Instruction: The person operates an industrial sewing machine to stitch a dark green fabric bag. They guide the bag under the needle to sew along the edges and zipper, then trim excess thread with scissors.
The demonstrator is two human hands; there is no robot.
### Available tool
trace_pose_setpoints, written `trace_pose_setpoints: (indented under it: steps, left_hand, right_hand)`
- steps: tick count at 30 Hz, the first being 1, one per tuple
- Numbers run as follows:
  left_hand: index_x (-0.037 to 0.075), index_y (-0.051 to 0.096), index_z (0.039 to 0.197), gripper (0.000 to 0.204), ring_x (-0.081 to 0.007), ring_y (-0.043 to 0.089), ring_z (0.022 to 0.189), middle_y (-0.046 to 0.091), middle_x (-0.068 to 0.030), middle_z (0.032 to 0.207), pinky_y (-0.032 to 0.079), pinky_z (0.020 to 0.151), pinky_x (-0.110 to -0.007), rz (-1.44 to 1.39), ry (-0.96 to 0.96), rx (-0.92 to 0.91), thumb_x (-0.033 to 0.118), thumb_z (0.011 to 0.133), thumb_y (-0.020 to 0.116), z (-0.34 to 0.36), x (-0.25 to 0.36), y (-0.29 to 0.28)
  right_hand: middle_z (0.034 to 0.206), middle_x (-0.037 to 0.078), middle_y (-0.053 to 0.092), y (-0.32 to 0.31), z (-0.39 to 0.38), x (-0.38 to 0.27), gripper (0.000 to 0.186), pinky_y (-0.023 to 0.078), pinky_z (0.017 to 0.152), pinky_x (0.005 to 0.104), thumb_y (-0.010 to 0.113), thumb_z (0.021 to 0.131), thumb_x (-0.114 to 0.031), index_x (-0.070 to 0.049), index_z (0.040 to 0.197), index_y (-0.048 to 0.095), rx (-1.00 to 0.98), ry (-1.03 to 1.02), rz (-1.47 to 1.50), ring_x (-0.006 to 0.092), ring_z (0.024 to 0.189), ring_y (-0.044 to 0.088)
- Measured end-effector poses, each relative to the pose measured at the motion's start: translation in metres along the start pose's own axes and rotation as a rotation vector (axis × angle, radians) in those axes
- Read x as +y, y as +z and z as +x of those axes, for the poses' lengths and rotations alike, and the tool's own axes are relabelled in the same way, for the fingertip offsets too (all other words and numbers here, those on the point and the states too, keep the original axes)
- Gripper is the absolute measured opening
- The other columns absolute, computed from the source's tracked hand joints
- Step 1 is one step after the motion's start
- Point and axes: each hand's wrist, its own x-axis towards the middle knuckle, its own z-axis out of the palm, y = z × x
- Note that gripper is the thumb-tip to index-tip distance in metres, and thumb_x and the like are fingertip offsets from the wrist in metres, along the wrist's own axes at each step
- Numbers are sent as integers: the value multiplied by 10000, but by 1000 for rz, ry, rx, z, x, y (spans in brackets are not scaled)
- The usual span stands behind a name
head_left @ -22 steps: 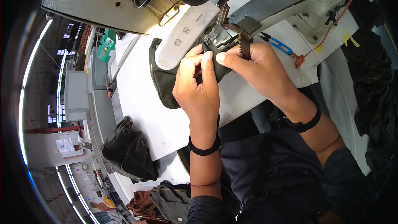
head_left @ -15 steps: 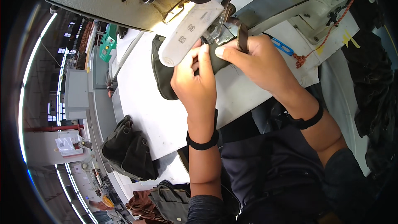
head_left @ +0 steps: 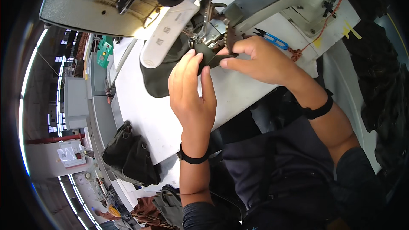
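A dark green fabric piece lies on the white table under the sewing machine, with part of it close to the presser foot. My left hand rests at its near side, fingers stretched and the thumb apart, the fingertips touching a folded part. My right hand pinches the fabric's right edge between thumb and fingers. A brown ridged band stands up beside the right fingertips. The white elongated lamp hides some of the fabric, and the needle does not show clearly.
Blue-handled thread snips lie right of the machine bed, tied to an orange cord. A dark green bag sits at the table's left edge. Below it are brown fabric and another bag. Dark cloth hangs at right.
My left hand has gone from a pinch near the presser foot to stretched fingers. The right hand has shifted to the fabric's edge, now more exposed. The whole view has shifted slightly.
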Motion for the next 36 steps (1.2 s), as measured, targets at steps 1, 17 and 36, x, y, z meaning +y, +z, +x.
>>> trace_pose_setpoints:
  steps: [1, 17, 36]
  left_hand:
    - [9, 713, 1288, 346, -317, 699, 1193, 723, -144, 1329, 555, 1001, -419, 42, 77, -16, -12, 943, 738, -4, 0, 0]
    - [142, 727, 1366, 429, -197, 633, 1097, 715, -16, 1363, 440, 921, -323, 270, 199, 62, 127, 939, 762, -21, -11, 15]
    - [97, 589, 1486, 797, -316, 544, 1405, 626, -87, 1487, 336, 1187, -479, 326, 159, -118, 103, 733, 852, -8, -16, 5]
  right_hand:
    - [1067, 74, 793, 2, -2, -3, 313, 524, 936, 327, 757, 988, -207, -44, 1255, 770, 2, 19, 12, 137, 1000, 684]
    - [967, 21, 764, 20, -5, -6, 244, 515, 816, 248, 752, 978, -150, 28, 1144, 771, 143, -82, 405, 60, 898, 638]
    - [832, -1, 717, 9, 15, -32, 232, 473, 693, 264, 729, 993, -211, 7, 920, 759, 83, 298, 727, 72, 747, 611]
